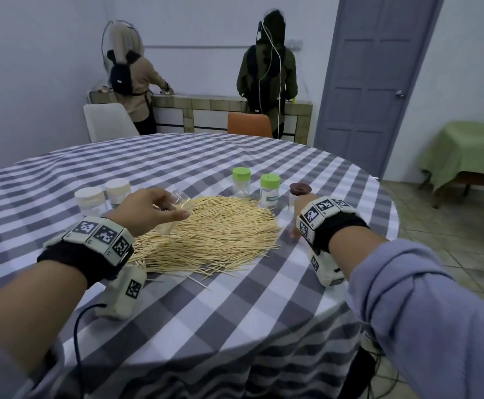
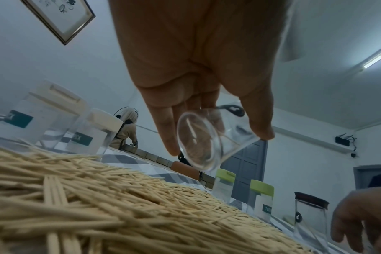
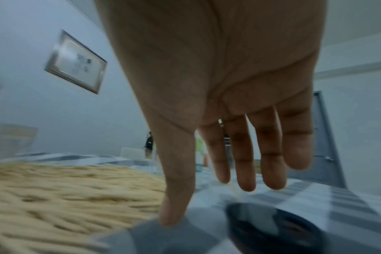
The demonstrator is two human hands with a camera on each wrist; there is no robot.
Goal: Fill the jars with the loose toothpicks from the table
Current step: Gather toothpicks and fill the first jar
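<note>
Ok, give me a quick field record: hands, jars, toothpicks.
left hand: pinches a clear lidless jar, tilted over the pile
right hand: open, fingers straight, above the tablecloth
toothpick pile: loose, mid-table
green-lid jars: two, upright, closed
white-lid jars: two, upright
brown-lid jar: upright by the right hand

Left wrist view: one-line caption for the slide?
Left hand holds a tilted, lidless clear glass jar above the heap of pale wooden toothpicks; lidded jars stand behind.
</note>
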